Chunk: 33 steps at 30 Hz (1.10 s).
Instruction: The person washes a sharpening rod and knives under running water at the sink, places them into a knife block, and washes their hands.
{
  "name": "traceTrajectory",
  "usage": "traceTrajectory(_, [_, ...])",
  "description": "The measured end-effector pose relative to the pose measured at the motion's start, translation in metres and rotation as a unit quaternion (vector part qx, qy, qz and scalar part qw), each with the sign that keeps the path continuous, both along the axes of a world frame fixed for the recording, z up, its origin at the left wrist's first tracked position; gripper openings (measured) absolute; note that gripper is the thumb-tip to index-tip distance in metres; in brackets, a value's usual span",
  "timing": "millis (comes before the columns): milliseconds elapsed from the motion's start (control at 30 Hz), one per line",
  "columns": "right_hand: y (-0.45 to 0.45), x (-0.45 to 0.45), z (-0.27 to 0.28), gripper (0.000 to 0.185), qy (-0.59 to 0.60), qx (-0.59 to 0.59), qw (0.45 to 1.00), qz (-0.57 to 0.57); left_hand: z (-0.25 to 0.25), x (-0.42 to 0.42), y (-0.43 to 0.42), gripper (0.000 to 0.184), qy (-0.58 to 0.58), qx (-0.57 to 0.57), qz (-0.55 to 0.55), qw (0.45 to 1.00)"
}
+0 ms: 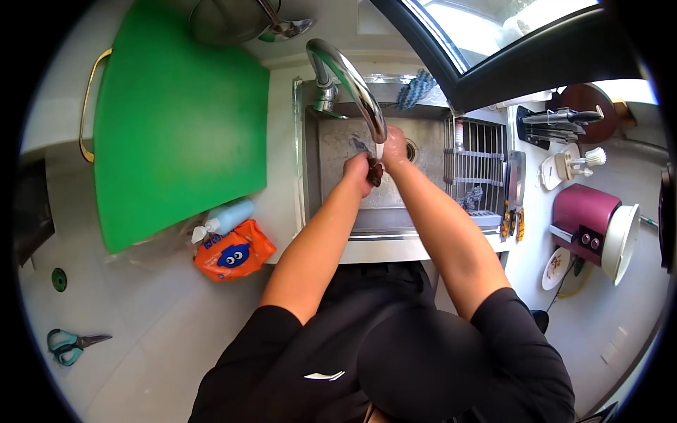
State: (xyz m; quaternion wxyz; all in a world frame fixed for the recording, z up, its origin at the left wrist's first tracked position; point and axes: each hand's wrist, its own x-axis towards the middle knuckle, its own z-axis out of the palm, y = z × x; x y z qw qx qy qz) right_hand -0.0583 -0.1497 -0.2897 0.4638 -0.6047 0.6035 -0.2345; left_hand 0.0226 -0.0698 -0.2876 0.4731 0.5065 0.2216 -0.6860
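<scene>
Over the metal sink [338,201], my left hand [357,171] is closed around a dark reddish-brown lump [376,171] whose kind I cannot make out. A white stream of water [379,151] falls from the curved chrome faucet [357,88] between my two hands. My right hand [396,146] is at the right side of the stream, wet and close to the drain [411,149]. Its fingers are mostly hidden by the faucet spout and the water, so their pose does not show.
A wire rack [474,156] fills the sink's right side, with knives [516,187] beside it. At left stand a green board [183,134], a pump bottle [229,217] and an orange pack [235,252]. A window frame [536,63] juts in at upper right.
</scene>
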Motion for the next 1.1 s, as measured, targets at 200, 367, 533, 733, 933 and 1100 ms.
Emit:
traceTrajectory(200, [0.000, -0.038, 0.071, 0.048, 0.054, 0.102, 0.992, 0.053, 0.011, -0.025, -0.029, 0.029, -0.041, 0.005, -0.050, 0.998])
traceTrajectory(367, [0.003, -0.037, 0.090, 0.028, 0.002, 0.152, 0.987, 0.058, 0.015, -0.029, -0.034, 0.023, -0.100, -0.015, -0.151, 0.983])
traceTrajectory(533, [-0.025, -0.007, 0.100, 0.029, -0.123, 0.063, 0.977, 0.160, 0.025, -0.038, 0.002, 0.023, -0.161, -0.026, -0.170, 0.972])
traceTrajectory(733, [-0.050, 0.034, 0.139, 0.033, 0.149, -0.111, 0.917, 0.353, 0.044, -0.026, 0.038, 0.034, -0.048, -0.015, -0.120, 0.991])
traceTrajectory(933, [-0.052, 0.012, 0.143, 0.028, 0.167, -0.256, 0.933, 0.189, 0.044, -0.020, 0.043, 0.034, -0.032, -0.010, -0.126, 0.991])
traceTrajectory(1100, [-0.049, 0.008, 0.130, 0.029, 0.094, -0.200, 0.939, 0.262, 0.056, -0.025, 0.029, 0.035, -0.031, -0.007, -0.110, 0.993])
